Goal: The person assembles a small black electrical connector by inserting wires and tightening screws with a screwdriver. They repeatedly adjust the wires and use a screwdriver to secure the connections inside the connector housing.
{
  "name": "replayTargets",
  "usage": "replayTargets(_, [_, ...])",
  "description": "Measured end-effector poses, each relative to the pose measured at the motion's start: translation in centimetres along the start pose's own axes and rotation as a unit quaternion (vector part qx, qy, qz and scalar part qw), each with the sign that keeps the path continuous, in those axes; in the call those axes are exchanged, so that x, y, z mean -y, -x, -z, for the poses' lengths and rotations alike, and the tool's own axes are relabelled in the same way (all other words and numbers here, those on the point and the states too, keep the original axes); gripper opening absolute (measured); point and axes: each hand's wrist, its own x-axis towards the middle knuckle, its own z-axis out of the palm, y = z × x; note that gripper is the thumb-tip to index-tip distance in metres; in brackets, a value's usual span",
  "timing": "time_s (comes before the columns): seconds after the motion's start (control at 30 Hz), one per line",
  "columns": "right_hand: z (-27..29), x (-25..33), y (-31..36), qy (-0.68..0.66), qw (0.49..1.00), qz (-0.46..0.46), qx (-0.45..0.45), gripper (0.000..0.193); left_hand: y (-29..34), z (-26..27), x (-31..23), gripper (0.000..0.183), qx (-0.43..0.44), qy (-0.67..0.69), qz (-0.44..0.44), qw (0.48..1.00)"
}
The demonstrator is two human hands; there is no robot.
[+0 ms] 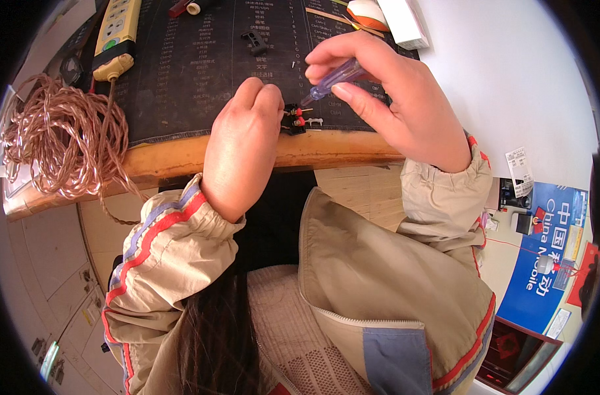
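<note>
We are finding the mat [201, 72] lying on the table [181, 158], the connector [293, 120] sitting at its near edge. Our left hand [237, 145] is resting just left of the connector; our right hand [392, 99] is hovering right of it, holding the screwdriver [333, 80] above it. The wire coil [63, 135] is lying at far left, the power strip [115, 36] behind it.

2 hands [241, 145], 1 screwdriver [333, 80], 1 small black terminal block [293, 120], 1 wire coil [66, 135], 1 power strip [117, 29].
</note>
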Motion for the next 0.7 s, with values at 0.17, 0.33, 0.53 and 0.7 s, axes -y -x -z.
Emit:
replayTargets(0.17, [-1.5,1.2,-0.1,0.075,0.996,-0.05,-0.017,0.028,0.0,-0.1,0.2,0.007,-0.005,-0.002,-0.007,1.0])
replayTargets(0.33, [-2.5,1.0,-0.5,0.12,0.989,0.053,-0.068,0.023,0.0,-0.3,0.3,0.008,-0.013,0.005,-0.006,1.0])
replayTargets(0.53, [-1.9,0.1,-0.2,-0.088,0.99,-0.095,-0.058,0.031,0.0,-0.2,0.1,0.009,-0.003,-0.005,0.001,1.0])
replayTargets(0.7, [-2.5,-0.6,0.0,-0.056,0.988,-0.122,-0.08,0.034,-0.1,-0.1,0.0,0.008,-0.008,-0.005,-0.002,1.0])
